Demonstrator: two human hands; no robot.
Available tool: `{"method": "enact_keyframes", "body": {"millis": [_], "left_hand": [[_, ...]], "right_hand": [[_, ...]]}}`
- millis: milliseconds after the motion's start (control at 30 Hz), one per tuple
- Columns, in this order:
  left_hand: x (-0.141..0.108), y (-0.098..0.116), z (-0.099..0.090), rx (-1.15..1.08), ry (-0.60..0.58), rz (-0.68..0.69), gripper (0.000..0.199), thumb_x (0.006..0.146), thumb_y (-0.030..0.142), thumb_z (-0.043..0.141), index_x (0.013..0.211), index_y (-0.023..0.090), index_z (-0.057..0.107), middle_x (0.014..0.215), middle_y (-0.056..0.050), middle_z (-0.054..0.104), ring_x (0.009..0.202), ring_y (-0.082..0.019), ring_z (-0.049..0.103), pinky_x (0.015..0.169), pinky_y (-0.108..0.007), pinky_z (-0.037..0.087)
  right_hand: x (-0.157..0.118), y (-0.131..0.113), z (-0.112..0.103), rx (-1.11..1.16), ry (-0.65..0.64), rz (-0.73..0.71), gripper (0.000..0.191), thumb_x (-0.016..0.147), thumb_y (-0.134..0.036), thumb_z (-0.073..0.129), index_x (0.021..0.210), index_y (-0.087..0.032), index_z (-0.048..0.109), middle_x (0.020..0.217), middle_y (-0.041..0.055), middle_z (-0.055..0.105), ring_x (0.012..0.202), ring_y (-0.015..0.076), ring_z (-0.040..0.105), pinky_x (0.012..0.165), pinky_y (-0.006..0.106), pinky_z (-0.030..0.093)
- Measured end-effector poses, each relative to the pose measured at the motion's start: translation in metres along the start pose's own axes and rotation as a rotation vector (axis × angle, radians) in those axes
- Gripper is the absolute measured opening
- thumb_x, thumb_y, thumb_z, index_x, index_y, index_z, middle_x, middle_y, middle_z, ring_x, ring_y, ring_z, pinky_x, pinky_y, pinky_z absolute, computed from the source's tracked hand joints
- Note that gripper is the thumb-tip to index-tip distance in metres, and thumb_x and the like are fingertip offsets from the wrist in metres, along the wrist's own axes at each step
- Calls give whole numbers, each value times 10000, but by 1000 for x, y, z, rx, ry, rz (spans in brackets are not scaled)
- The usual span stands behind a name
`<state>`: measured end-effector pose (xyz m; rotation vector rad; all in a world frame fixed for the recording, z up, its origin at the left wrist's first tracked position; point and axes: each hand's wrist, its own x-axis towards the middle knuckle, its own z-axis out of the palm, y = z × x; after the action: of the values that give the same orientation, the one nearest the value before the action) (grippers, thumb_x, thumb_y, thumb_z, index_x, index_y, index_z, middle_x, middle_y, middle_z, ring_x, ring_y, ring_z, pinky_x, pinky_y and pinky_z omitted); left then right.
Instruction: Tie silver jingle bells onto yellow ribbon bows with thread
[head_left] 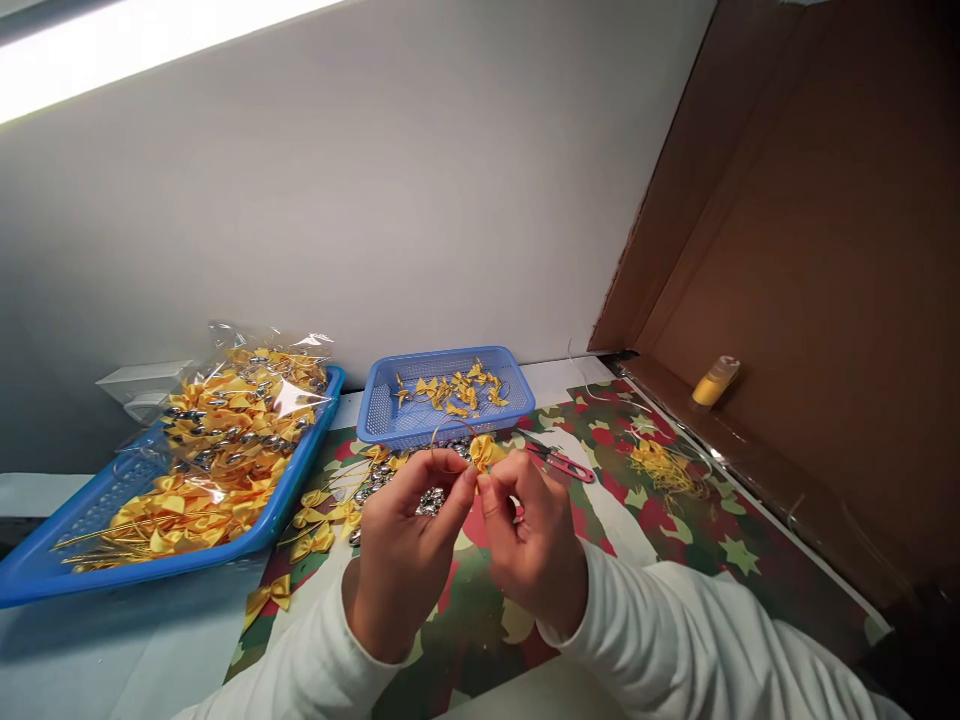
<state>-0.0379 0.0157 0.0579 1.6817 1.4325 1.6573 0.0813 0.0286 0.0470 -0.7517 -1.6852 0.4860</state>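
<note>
Between my two hands is a yellow ribbon bow (pixel 486 452), with a thin gold cord (pixel 442 430) looping up from it. My left hand (pixel 409 530) pinches at the bow's left side, thumb against forefinger. On the other side, my right hand (pixel 532 530) has its thumb and fingers closed on the bow's lower part. The fingertips nearly meet and hide the middle of the bow. Behind and left of my hands lie small silver bells (pixel 431 500) and loose yellow bows (pixel 313 540). Red-handled thread snips (pixel 559 462) rest just beyond my right hand.
A large blue basket (pixel 300 480) at left holds a clear bag (pixel 255 400) of bows and silver pieces. Farther back, a smaller blue basket (pixel 382 425) contains several bows. Yellow thread scraps (pixel 667 468) lie at right, near a yellow thread spool (pixel 716 381) by the cardboard wall (pixel 810 300).
</note>
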Motion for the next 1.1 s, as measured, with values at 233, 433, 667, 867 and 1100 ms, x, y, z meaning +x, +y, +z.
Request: {"method": "enact_keyframes", "body": {"millis": [233,433,667,867,1100], "left_hand": [[4,-2,-1,29,23,-36,57,811,225,639,761,197,641,693,17,673,622,-122,621,615,-207,508],[9,1,-3,2,73,-48,60,797,245,655,763,197,643,682,14,676,611,-129,626,596,-216,513],[15,2,-10,14,109,-12,48,800,230,669,770,204,641,679,29,653,603,-107,594,587,-192,486],[14,1,-9,29,109,-9,58,798,241,665,766,199,641,687,15,673,617,-125,617,601,-209,499],[12,1,-6,41,99,7,68,814,239,643,766,195,623,680,15,666,609,-123,623,601,-206,508]], "right_hand": [[0,-3,0,47,-71,146,92,906,-131,338,896,-219,363,770,-12,450,654,123,463,584,247,394],[3,-5,-3,129,-119,166,141,853,-148,386,980,-210,378,774,-14,458,688,131,491,631,265,432],[17,0,-11,-63,-248,75,225,867,-218,413,647,-199,375,612,-23,448,631,135,424,660,305,324],[17,-1,-9,-29,-293,42,304,878,-164,382,604,-202,255,556,-35,357,569,122,360,597,283,277],[16,-1,-7,20,-265,67,304,885,-160,380,613,-211,252,570,-30,359,572,120,367,563,267,279]]}}
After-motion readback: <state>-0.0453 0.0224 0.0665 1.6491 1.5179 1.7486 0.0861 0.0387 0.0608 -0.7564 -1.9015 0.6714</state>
